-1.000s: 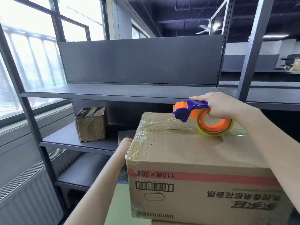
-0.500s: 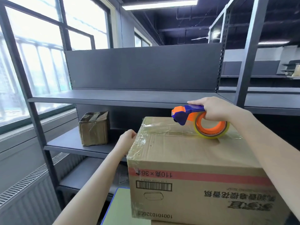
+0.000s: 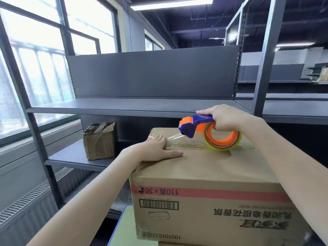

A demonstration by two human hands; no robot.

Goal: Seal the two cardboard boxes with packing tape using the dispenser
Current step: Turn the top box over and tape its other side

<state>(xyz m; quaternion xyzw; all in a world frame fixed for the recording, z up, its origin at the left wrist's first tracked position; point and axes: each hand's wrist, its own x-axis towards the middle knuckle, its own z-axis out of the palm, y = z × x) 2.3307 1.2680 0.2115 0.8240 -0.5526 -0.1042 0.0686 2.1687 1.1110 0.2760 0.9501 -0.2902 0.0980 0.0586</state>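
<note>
While right hand (image 3: 225, 119) grips dispenser (image 3: 209, 132), tan box (image 3: 204, 166) tape-glossy

Box (image 3: 204, 176) front, upside-down: "110×36", no. "1001010326…"

Shelving: dark grey metal rack (image 3: 138, 107), solid back panel | Left: tall windows (image 3: 35, 68), bright daylight | Under windows: grey slatted radiator cover (image 3: 26, 201) | Ceiling: dark, exposed pipes, lit tube light (image 3: 170, 4) | Right background: more grey shelving (image 3: 292, 96)
</note>
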